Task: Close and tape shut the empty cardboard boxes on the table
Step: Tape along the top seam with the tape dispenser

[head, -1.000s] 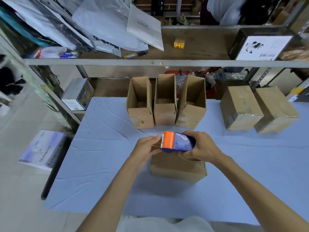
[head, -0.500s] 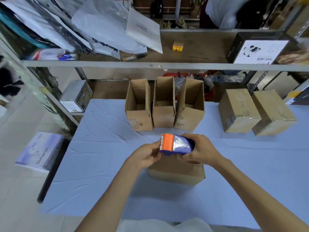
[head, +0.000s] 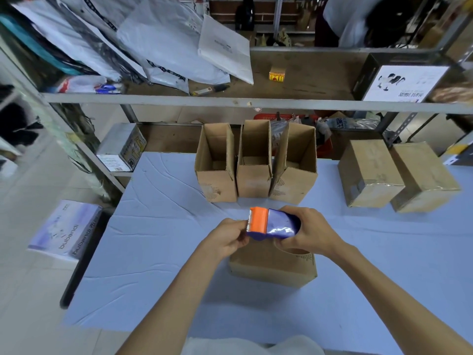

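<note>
The right hand (head: 315,232) grips the blue body of the tape dispenser (head: 273,224). The left hand (head: 227,240) pinches at its orange cutter end. Both hover just above a closed box (head: 273,269) near the table's (head: 153,252) middle. Farther back stand three open boxes (head: 254,180) side by side, and two taped boxes (head: 371,175) sit far right.

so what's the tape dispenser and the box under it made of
The tape dispenser: likely hard plastic, glossy blue body with glare, matte orange cutter end. The box beneath: plain brown cardboard, matte, printed marks on its side.
</note>
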A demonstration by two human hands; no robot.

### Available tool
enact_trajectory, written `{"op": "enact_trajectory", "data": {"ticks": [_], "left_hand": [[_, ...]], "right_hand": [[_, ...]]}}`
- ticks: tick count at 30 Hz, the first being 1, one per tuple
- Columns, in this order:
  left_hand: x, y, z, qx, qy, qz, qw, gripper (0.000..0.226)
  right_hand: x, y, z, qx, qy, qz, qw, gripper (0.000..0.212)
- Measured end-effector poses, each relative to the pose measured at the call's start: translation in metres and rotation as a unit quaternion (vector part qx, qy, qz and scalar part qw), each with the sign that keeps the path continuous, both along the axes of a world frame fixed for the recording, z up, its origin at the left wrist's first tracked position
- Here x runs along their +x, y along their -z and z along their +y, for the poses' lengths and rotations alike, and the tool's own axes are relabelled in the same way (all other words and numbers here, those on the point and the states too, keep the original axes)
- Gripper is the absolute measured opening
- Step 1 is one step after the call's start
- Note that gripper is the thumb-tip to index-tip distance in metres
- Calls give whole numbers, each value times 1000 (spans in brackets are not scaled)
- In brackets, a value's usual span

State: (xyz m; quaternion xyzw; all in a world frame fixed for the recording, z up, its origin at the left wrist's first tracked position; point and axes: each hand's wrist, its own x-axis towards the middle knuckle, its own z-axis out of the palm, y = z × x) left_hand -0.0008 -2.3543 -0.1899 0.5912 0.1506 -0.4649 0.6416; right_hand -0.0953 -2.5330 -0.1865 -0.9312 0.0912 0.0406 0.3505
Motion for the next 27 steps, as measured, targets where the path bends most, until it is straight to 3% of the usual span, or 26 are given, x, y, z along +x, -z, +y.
{"op": "enact_trajectory", "data": {"ticks": [12,19,27], "left_hand": [[3,0,4,-16,62,9,998,22],[-1,-3,8,39,105,-73,991,28],[-3,-9,5,114,128,-194,966,20]], "right_hand": [[0,-5,-1,-16,-16,-11,1000,62],[0,-7,4,-48,-33,0,998,64],[-1,-13,6,-67,-46,2,997,65]]}}
